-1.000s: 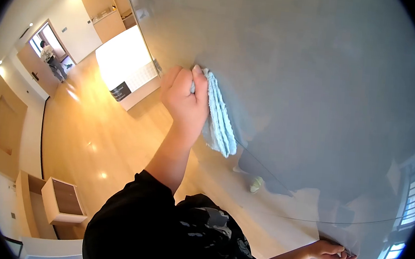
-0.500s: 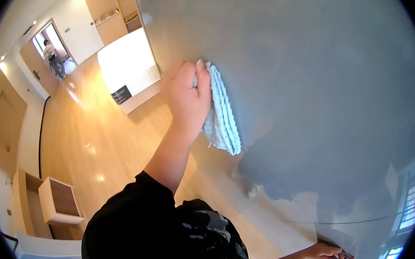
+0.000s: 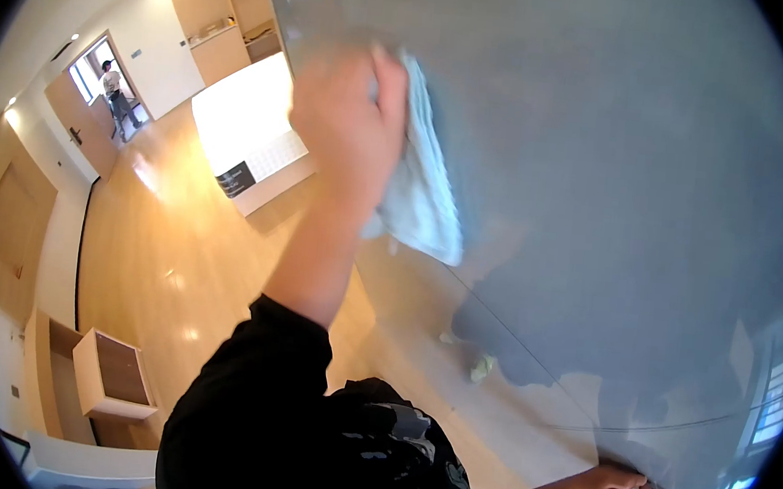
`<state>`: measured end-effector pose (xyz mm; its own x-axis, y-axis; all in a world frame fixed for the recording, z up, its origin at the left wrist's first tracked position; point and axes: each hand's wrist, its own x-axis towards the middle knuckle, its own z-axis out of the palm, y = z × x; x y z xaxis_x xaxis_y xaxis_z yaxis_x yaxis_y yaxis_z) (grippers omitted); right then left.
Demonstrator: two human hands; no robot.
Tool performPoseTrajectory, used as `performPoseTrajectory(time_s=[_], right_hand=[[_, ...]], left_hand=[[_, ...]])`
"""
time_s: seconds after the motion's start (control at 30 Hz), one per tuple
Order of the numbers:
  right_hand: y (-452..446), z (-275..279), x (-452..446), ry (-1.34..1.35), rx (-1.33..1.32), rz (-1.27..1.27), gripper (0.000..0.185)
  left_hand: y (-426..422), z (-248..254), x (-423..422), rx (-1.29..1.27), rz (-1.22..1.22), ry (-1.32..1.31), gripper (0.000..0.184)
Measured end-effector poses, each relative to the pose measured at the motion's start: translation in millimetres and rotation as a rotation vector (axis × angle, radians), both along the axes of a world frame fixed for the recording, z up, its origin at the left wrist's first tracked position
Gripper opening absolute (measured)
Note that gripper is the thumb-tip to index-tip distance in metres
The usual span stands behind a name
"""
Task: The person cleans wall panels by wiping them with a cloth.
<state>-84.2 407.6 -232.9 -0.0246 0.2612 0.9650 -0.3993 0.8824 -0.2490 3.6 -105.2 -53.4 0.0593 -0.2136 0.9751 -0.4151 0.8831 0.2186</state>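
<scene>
The panel (image 3: 594, 169) filling the right is grey, smooth and glossy, mirroring window light at lower right. The cloth (image 3: 422, 196) at centre looks soft textile. The floor (image 3: 168, 244) at left is wood-look, with a sheen; the shirt (image 3: 258, 391) is black fabric.

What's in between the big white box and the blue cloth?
In the head view, the left hand lies between the white box and the cloth, gripping the cloth.

The left hand (image 3: 351, 125) and cloth (image 3: 422, 196) have moved higher in view.
</scene>
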Motion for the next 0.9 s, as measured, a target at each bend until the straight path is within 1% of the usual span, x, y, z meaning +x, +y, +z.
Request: performPoseTrajectory(time_s=[0.03,0.1,0.13,0.17,0.27,0.3,0.4,0.5,0.6,0.7,0.8,0.9], right_hand=[[-6,-1,-2,-0.002,0.006,-0.027,0.027],[-19,-6,-6,-0.005,0.016,-0.079,0.023],[-21,-8,-6,-0.001,0.002,-0.054,0.023],[-22,-9,-6,0.002,-0.012,-0.028,0.023],[-21,-10,-3,0.009,0.003,-0.027,0.022],[-20,-11,-1,0.011,0.018,-0.039,0.022],[-11,-14,-2,0.007,-0.012,0.029,0.024],[-5,-20,-2,0.034,-0.059,0.035,0.022],[-2,-20,0,0.07,-0.028,0.019,0.022],[-15,-10,6,0.053,-0.029,-0.061,0.023],[-17,-5,6,0.052,0.02,-0.07,0.024],[-16,-11,-1,0.07,0.019,-0.052,0.024]], left_hand=[[-17,20,-1,-0.11,0.053,0.055,0.025],[-22,55,1,-0.085,0.025,0.058,0.024],[-21,63,3,-0.075,0.012,0.06,0.023],[-22,59,1,-0.138,0.045,0.092,0.024],[-10,9,4,0.013,0.043,0.092,0.025],[-1,-2,8,0.091,-0.009,0.061,0.027],[-10,11,10,-0.036,-0.026,0.052,0.029],[-20,42,8,-0.111,-0.03,0.061,0.029],[-11,32,3,-0.003,-0.02,0.073,0.029],[-7,-5,3,0.137,-0.116,0.112,0.037],[-27,7,9,0.02,0.041,0.013,0.038],[-39,39,8,-0.02,0.021,0.069,0.034]])
